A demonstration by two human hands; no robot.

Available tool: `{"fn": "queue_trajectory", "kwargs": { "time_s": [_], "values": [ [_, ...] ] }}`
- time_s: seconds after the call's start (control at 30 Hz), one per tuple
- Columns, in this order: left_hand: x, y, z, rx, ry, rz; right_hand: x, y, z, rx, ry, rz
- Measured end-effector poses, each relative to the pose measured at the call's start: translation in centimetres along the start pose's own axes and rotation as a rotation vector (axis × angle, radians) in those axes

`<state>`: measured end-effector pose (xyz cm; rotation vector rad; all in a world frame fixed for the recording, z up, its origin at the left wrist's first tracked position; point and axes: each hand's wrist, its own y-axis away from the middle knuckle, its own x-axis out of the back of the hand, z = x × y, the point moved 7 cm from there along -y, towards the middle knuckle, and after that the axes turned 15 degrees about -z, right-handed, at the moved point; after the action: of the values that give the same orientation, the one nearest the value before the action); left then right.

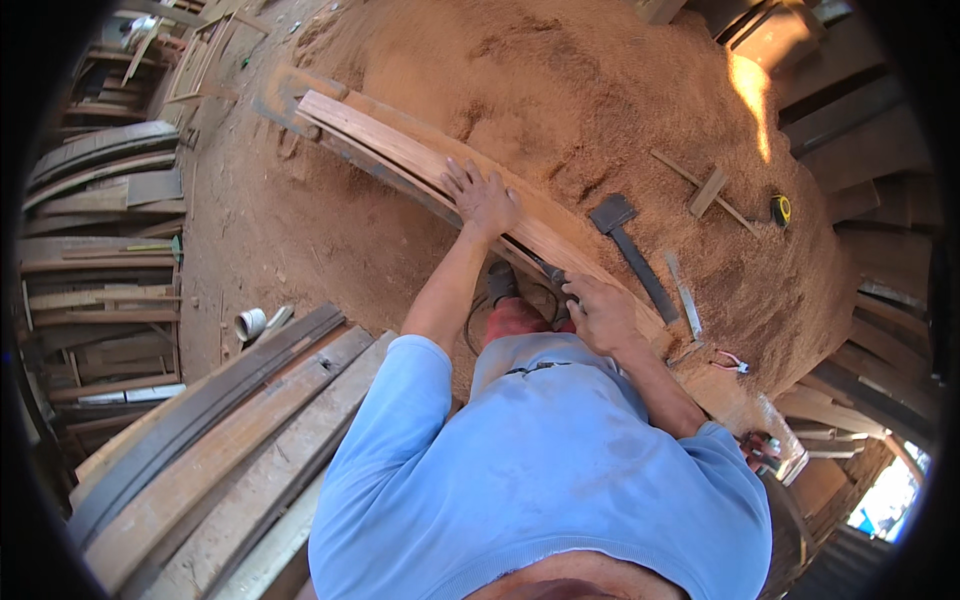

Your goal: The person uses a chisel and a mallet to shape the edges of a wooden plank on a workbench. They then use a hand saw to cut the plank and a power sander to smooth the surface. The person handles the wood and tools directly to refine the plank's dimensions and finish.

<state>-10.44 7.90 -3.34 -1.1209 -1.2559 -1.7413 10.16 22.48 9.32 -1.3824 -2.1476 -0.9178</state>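
A long light-brown wooden board (400, 150) runs diagonally before me, from the upper left down to the right, along a workbench plank dusted with sawdust. My left hand (487, 205) lies flat on the board near its middle, fingers spread. Closer to my body, my right hand (600, 312) is closed round a narrow dark hand tool (547, 268) whose tip points up-left along the board's near edge. The tool's exact kind cannot be made out. Beside the board's far side rests a dark hammer-shaped tool (640, 260) with a broad head.
A sawdust heap (580, 90) spreads beyond the bench. On it lie a wooden marking gauge (708, 192), a yellow-black tape measure (780, 210), a thin metal strip (685, 295) and red-handled pliers (731, 362). Stacked planks (220, 460) stand at lower left, with a white roll (250, 323) nearby.
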Motion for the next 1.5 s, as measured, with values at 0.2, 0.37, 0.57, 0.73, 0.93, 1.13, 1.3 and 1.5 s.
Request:
{"fn": "queue_trajectory", "kwargs": {
  "time_s": [0.2,0.37,0.57,0.73,0.93,1.13,1.3,1.5],
  "values": [
    [0.2,-0.8,1.0,-0.279,-0.119,-0.071,0.5,-8.0,-5.1,-0.067,0.075,-0.032],
    [-0.4,-2.2,0.9,-0.440,-0.144,-0.253,1.3,-7.0,-6.3,-0.116,0.014,0.107],
    [0.7,-1.6,0.6,-0.768,-0.122,-0.043,0.1,-0.6,-1.2,-0.391,-0.050,0.326],
    [0.3,-2.0,0.8,-0.743,-0.131,-0.094,0.1,-1.1,0.4,-0.502,0.005,0.596],
    [0.5,-1.9,1.3,-0.716,-0.157,-0.141,-1.7,-1.1,-2.6,-0.321,0.103,0.416],
    [0.6,-1.9,0.9,-0.684,-0.144,-0.153,-1.9,3.4,3.4,-0.565,-0.181,0.397],
    [0.5,-2.1,1.0,-0.671,-0.129,-0.200,-1.6,-2.6,-2.7,-0.428,0.064,0.472],
    [0.6,-2.1,1.4,-0.662,-0.155,-0.173,0.1,-2.3,-2.0,-0.483,-0.026,0.346]
  ]
}}
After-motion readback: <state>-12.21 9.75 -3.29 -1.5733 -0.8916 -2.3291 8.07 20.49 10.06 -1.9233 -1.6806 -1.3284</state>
